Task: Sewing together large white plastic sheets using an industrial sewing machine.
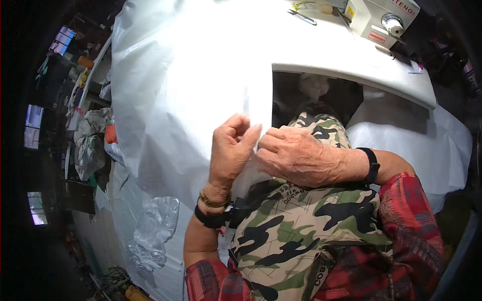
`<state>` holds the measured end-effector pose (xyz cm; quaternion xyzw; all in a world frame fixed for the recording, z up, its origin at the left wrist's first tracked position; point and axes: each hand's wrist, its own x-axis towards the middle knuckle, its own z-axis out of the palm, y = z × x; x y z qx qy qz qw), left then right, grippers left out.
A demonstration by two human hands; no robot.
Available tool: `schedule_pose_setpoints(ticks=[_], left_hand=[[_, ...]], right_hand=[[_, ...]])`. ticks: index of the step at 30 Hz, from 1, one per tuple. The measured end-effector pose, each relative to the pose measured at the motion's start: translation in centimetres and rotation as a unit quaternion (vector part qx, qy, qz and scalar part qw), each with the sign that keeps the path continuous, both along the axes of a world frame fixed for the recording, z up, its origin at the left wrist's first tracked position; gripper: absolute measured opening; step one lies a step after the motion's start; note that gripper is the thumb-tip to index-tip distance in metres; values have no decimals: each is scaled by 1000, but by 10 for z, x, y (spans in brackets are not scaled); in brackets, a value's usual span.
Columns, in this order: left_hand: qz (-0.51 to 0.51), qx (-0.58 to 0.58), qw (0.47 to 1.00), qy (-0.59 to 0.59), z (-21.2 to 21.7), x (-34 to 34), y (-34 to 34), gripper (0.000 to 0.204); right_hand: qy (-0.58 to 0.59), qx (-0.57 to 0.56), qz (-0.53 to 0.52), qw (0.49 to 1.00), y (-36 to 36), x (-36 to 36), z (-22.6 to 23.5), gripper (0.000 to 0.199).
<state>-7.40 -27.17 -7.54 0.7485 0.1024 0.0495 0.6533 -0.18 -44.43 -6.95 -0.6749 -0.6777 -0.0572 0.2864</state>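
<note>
White plastic sheet (186, 85), edge pinched between left hand (230, 153), right hand (296, 155)

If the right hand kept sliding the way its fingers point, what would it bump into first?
Probably the left hand: the right hand points leftward at it, with only the white plastic sheet's pinched edge between them.

L hand (232, 150) raised upright at centre, fingers curled, thumb and fingertips pinched together. R hand (296, 155) just right of it, palm down, fingers bent toward the L, tips touching. Both forearms come in from near edge, bands on both wrists.
</note>
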Motion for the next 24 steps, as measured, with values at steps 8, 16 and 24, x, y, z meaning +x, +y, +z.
schedule_pose_setpoints(ticks=[8, 16, 24], left_hand=[[12, 256, 965, -61, 88, 4, 44, 7], [-217, 545, 806, -82, 147, 26, 36, 5], [-111, 558, 821, -43, 2, -10, 15, 6]], right_hand=[[389, 155, -307, 855, 72, 70, -42, 26], [334, -28, 307, 891, 190, -10, -1, 18], [190, -94, 232, 949, 119, 34, -77, 21]])
